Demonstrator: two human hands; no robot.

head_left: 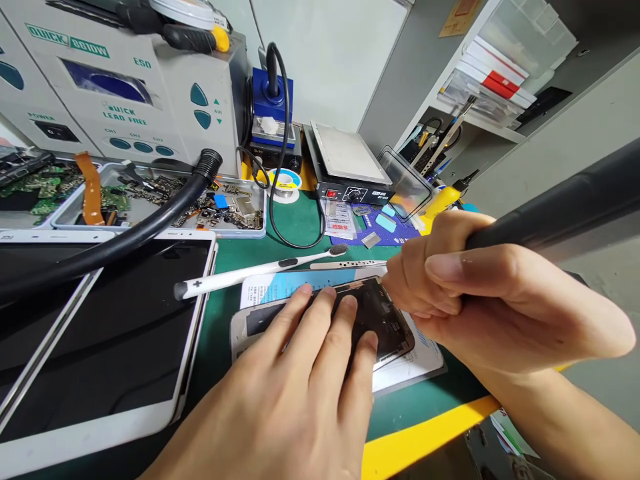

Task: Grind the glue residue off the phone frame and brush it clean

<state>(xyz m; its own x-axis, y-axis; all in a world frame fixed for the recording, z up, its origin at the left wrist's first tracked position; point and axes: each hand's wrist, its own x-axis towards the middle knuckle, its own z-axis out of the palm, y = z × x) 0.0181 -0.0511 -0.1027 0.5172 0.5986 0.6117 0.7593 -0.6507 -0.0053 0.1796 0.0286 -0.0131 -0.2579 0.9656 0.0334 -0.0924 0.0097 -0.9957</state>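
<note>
My left hand (300,373) lies palm down, fingers stretched across a dark phone part (385,327) with a silvery edge. The phone part rests on a flat white and blue printed box or booklet (415,367). At its right end, my right hand (455,273) is closed in a fist around a thick black rod-shaped tool (560,200), which runs up toward the right edge. The tool's lower end is hidden by the fist. Just beyond the phone part lie a white brush (250,272) with a dark head and a thin pale metal strip (345,265).
Two white-framed tablets (145,320) lie at left, crossed by a black hose (145,230). Behind stand a soldering station (150,107), trays of circuit boards (250,230), a solder spool (284,183) and a hot plate (350,160). The table's yellow edge (425,433) is near me.
</note>
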